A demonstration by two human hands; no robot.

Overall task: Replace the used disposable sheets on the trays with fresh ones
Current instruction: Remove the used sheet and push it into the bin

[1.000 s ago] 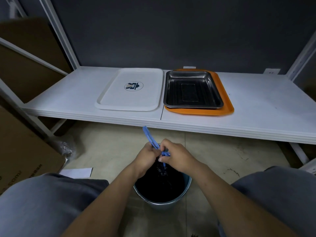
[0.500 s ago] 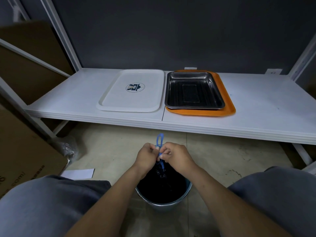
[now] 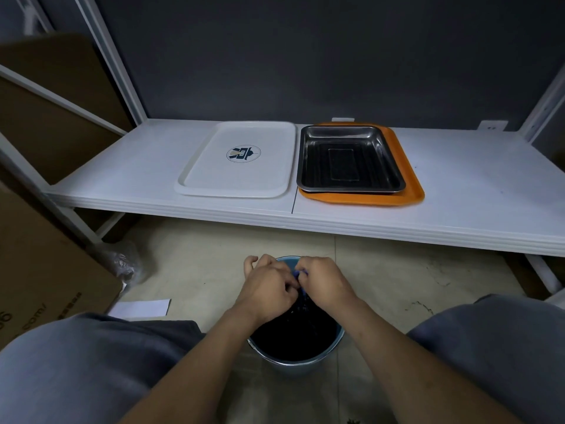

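On the white shelf (image 3: 474,191) lie a white tray (image 3: 195,182) with a round logo and, to its right, a metal pan (image 3: 394,179) stacked on an orange tray (image 3: 409,194). Below the shelf, on the floor, stands a blue bin (image 3: 293,361) lined with a black bag (image 3: 296,335). My left hand (image 3: 267,287) and my right hand (image 3: 324,284) meet over the bin's far rim, both closed on the bag's blue drawstring (image 3: 298,273), of which only a small bit shows between the fingers.
A cardboard box (image 3: 39,280) stands on the floor at left, with a white paper sheet (image 3: 139,308) and crumpled clear plastic (image 3: 123,263) beside it. The person's grey-clad knees flank the bin. Shelf uprights rise at both sides.
The blue drawstring loop that stood up above the hands has been pulled down between the fingers. Both hands have moved slightly forward over the bin's rim.
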